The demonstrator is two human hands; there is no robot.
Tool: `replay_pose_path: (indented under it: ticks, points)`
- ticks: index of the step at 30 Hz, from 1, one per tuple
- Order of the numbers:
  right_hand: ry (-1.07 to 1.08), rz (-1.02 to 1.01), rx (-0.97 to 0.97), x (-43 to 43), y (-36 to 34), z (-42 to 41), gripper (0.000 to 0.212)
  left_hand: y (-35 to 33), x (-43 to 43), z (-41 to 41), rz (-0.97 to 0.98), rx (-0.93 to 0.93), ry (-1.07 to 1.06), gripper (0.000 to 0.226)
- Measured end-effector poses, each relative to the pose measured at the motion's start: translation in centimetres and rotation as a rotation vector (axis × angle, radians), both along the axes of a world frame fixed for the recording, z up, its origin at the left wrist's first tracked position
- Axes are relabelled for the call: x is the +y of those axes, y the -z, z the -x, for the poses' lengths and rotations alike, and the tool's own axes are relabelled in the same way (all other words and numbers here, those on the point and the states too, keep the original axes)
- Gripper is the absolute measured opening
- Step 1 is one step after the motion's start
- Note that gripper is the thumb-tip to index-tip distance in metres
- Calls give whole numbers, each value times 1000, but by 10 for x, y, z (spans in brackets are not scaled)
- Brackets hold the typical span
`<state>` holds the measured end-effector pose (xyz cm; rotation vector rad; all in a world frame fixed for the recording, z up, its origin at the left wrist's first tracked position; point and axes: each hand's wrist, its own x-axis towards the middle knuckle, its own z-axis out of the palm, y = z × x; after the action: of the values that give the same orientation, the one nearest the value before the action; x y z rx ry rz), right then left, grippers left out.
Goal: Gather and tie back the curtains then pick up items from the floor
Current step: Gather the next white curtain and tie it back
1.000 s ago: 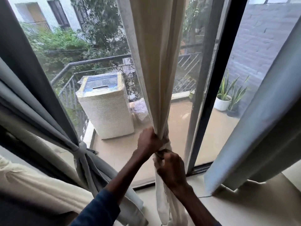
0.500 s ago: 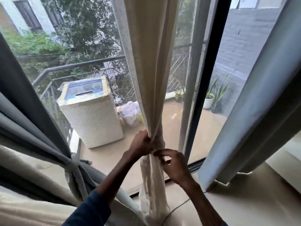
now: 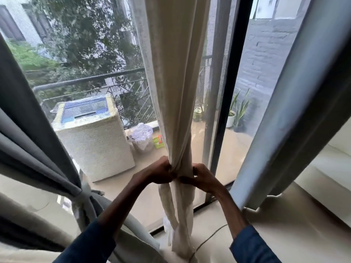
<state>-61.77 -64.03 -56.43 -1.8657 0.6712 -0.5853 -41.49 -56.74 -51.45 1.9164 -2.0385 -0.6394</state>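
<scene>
Cream curtain (image 3: 176, 76) hangs bunched between both hands. Left hand (image 3: 159, 172) grips gathered fabric from left, right hand (image 3: 202, 177) clenches it from right, fingers curled tight. Grey curtain (image 3: 36, 160) left of hands, tied.

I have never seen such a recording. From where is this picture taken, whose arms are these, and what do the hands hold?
There is no machine. A person wears one camera on the head, looking forward and down, so the arms are the wearer's own. The left hand and the right hand both grip the cream curtain, bunched before the glass door. The grey curtain on the left is already tied back; the grey curtain on the right hangs loose. On the balcony stand a covered washing machine and potted plants.
</scene>
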Motion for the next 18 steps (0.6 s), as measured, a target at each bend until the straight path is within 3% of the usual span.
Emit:
replay_pose_path:
  ticks: [6, 10, 15, 18]
  points:
    - [34, -62, -29, 10, 18, 0, 36, -5, 11, 4, 185, -34, 76, 17]
    - [74, -116, -58, 6, 20, 2, 22, -4, 10, -1, 239, -25, -2, 24]
    - [74, -170, -118, -3, 23, 13, 51, -23, 15, -17, 212, -30, 29, 8]
    - [34, -169, -65, -7, 20, 16, 40, -25, 9, -27, 257, 12, -46, 8]
